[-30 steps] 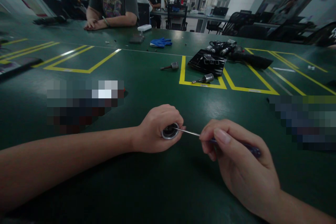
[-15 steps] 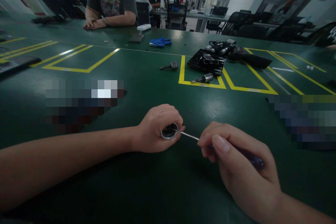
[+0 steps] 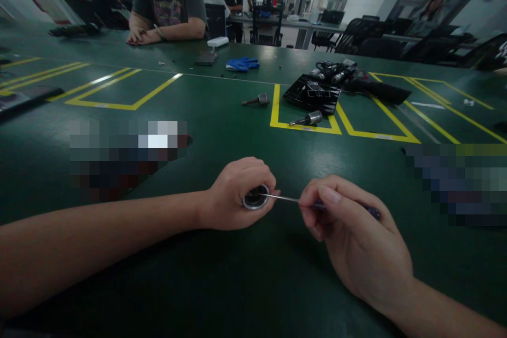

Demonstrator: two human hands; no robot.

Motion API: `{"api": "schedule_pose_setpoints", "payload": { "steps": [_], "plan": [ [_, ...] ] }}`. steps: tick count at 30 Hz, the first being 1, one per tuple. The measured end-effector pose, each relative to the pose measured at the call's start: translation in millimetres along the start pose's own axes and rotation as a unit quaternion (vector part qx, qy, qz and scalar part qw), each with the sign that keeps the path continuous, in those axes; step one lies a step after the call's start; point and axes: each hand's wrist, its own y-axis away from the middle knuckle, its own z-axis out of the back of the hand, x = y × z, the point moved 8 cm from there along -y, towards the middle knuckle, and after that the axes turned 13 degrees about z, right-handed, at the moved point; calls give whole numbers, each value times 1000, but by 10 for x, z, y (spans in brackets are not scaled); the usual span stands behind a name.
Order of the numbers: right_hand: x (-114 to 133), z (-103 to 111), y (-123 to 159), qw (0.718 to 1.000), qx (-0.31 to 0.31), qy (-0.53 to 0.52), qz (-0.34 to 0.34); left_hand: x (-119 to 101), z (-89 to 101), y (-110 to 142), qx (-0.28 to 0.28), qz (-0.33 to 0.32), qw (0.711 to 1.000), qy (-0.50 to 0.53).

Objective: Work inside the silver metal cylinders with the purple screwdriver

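My left hand (image 3: 237,193) rests on the green table (image 3: 222,132) and is closed around a small metal cylinder (image 3: 255,198), whose round open end faces right. My right hand (image 3: 352,243) pinches a thin screwdriver (image 3: 283,198) with a dark purple handle. Its metal shaft points left and its tip sits inside the cylinder's open end. Most of the cylinder's body is hidden by my fingers.
Two more metal cylinder parts (image 3: 259,99) (image 3: 311,118) lie farther back by yellow tape lines. A black tray (image 3: 312,94) and dark tools (image 3: 336,73) sit behind them. A blue glove (image 3: 241,64) lies far back. A person (image 3: 168,8) sits across the table.
My right hand has tilted the screwdriver handle up and turned slightly, so the shaft now lies more level. My left hand and the cylinder have stayed put.
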Motion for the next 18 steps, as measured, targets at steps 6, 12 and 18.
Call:
{"api": "schedule_pose_setpoints", "payload": {
  "steps": [6,12,18],
  "plan": [
    [8,-3,3,1000,0,4,11,-16,2,4,-3,-6,1000,0],
    [430,-186,111,949,106,189,228,2,-4,12,-4,-6,1000,11],
    [579,-361,224,895,168,272,312,6,3,16,-7,-20,1000,7]
  ]
}}
